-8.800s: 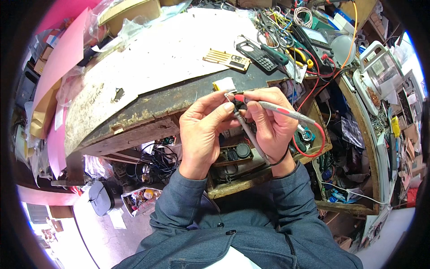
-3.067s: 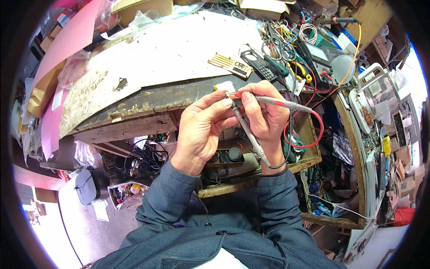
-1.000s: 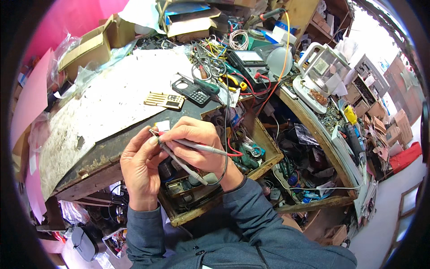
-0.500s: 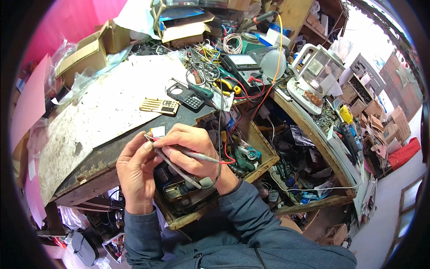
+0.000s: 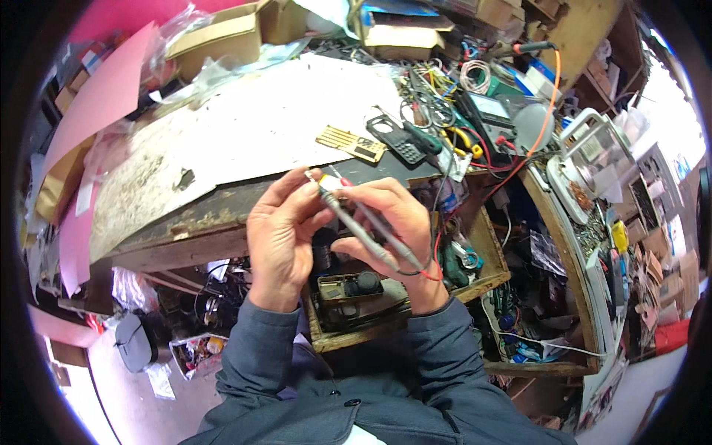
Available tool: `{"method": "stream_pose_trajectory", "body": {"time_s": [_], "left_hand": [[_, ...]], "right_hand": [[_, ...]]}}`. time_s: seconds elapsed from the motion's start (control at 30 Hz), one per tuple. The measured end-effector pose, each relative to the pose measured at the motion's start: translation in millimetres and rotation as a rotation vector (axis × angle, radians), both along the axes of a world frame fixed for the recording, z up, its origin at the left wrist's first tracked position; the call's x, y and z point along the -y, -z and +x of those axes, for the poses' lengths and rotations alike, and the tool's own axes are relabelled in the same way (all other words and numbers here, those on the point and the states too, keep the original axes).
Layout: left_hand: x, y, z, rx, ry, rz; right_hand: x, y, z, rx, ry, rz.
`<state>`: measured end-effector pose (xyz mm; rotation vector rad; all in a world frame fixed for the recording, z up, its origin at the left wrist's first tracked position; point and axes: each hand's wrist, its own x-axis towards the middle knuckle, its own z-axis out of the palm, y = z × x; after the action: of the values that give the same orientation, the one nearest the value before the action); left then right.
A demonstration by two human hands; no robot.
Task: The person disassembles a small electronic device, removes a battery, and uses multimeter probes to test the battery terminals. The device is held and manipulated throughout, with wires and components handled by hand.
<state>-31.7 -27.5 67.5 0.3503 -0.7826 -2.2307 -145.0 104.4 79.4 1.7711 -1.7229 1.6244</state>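
Observation:
My right hand (image 5: 397, 219) is closed round two grey test probes (image 5: 360, 231), one with a red collar near its tip and a red lead at its tail. Raised in front of it, my left hand (image 5: 285, 230) pinches something tiny between thumb and forefinger, right at the tip of one probe. What it pinches is too small to make out. Behind the fingertips shows part of a small white and yellow flat piece (image 5: 327, 180). Farther back on the bench lie a gold-coloured phone board (image 5: 352, 143) and a black keypad phone housing (image 5: 395, 139), with a green-handled screwdriver (image 5: 424, 139) beside it.
An analogue multimeter (image 5: 489, 107) stands at the back right near yellow-handled pliers (image 5: 466, 141). Below my hands, an open wooden drawer (image 5: 475, 285) holds tools and parts. White paper (image 5: 282, 111) covers the bench; a clear jug appliance (image 5: 586, 167) stands at right.
The view has shifted left, so the bench sits farther right. My right hand has opened its hold somewhat, with the two probes now side by side. My left hand still pinches at a probe tip.

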Motion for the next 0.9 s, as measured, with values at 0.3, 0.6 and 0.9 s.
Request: {"method": "stream_pose_trajectory", "body": {"time_s": [0.3,0.6,0.9], "left_hand": [[-3,6,2,0.026,-0.061,-0.118],[-4,0,8,0.477,-0.457,-1.013],[17,-19,5,0.672,-0.433,-1.830]], "right_hand": [[-4,1,1,0.085,-0.041,-0.113],[-6,10,-4,0.696,-0.021,-0.296],[-5,10,-4,0.694,-0.021,-0.261]]}}
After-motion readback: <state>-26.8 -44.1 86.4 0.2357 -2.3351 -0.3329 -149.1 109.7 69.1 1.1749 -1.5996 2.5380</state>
